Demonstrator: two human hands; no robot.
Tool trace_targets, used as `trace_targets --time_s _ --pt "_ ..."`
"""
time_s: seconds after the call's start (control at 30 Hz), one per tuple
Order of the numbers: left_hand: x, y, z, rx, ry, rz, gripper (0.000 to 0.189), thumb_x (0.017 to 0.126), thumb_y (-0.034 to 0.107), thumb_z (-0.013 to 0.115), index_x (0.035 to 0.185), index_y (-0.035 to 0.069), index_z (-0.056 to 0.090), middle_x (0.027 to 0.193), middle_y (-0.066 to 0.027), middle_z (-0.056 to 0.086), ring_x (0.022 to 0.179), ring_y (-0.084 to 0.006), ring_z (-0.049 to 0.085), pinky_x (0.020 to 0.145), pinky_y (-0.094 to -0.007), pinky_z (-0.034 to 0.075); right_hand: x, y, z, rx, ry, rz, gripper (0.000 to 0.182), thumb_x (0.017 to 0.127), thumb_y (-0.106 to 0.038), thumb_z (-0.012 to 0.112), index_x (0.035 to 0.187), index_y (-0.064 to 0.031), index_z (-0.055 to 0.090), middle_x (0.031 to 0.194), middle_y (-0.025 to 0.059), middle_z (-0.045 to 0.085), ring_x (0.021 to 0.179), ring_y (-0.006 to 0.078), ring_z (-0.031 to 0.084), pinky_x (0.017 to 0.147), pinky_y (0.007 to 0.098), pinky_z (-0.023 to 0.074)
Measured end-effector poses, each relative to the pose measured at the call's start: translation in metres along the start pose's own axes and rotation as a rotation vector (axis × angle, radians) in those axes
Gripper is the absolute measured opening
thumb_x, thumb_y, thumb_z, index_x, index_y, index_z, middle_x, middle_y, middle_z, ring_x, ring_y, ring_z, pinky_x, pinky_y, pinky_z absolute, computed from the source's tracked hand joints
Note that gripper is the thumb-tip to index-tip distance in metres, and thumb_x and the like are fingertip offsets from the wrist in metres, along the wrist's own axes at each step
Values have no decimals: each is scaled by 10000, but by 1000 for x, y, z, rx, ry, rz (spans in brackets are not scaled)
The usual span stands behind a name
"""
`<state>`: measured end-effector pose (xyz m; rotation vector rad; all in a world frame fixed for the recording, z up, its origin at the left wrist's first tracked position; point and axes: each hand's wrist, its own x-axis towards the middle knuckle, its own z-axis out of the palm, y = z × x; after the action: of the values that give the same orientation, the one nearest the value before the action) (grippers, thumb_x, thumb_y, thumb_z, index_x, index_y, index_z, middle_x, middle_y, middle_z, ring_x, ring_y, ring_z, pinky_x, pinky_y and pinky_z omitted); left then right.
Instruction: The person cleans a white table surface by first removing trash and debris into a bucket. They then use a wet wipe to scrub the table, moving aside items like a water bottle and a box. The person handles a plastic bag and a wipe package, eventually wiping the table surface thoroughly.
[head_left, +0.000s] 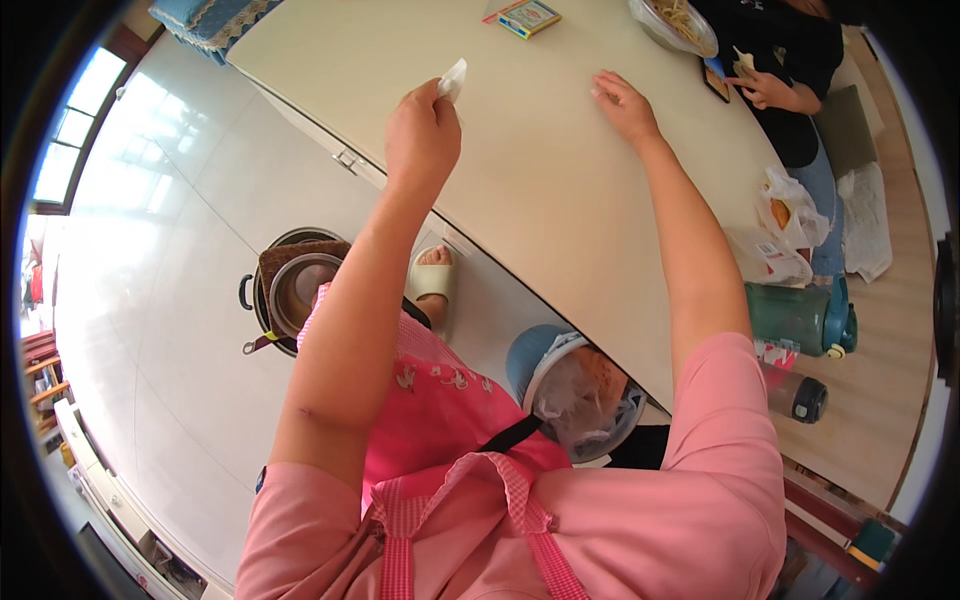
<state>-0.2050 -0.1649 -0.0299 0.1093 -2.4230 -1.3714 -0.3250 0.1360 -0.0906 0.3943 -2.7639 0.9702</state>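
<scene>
Between the thumb and fingers of my left hand (425, 135) is a small crumpled white tissue (453, 79), pinched so that its end sticks up. That hand is over the left side of the cream tabletop (536, 195). My right hand (627, 109) holds nothing; its fingers are loosely extended over the table's far right part. Whether it touches the surface I cannot tell. Beyond the hands, a small yellow-and-green box (529, 16) lies on the table. Nearest to my right hand is a bowl of noodle-like food (679, 22) in a plastic bag.
Across the table a person in black (787, 67) touches a phone (716, 79). On the right are plastic bags (795, 206), a green bottle (787, 319) and a smaller bottle (795, 390). Below the table edge stands a lined bin (544, 360); pots (300, 289) sit at lower left.
</scene>
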Motion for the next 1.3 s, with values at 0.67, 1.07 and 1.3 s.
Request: trace_targets --time_s 0.67,1.07,1.3 --pt "-29 6 41 209 -90 239 341 832 265 467 1060 61 618 867 -204 631 842 -377 602 742 -439 480 -415 -138 -71 -77 -95 -269 165 718 -74 666 866 -5 644 1026 129 631 1046 263 573 888 385 449" --pt "13 -17 -11 -724 353 -245 166 849 139 486 822 3 578 595 34 456 556 -72 404 501 -252 338 -427 -178 -62 0 160 -69 214 720 -26 659 926 -11 603 951 126 628 924 301 598 803 377 480" --pt "42 -87 5 878 -239 77 691 898 503 317 1359 -11 284 1448 -204 198 1356 -346 143 1084 -494 134 -281 -175 -43 1 191 -266 264 739 -49 644 994 -15 584 975 140 615 918 324 582 788 384 476"
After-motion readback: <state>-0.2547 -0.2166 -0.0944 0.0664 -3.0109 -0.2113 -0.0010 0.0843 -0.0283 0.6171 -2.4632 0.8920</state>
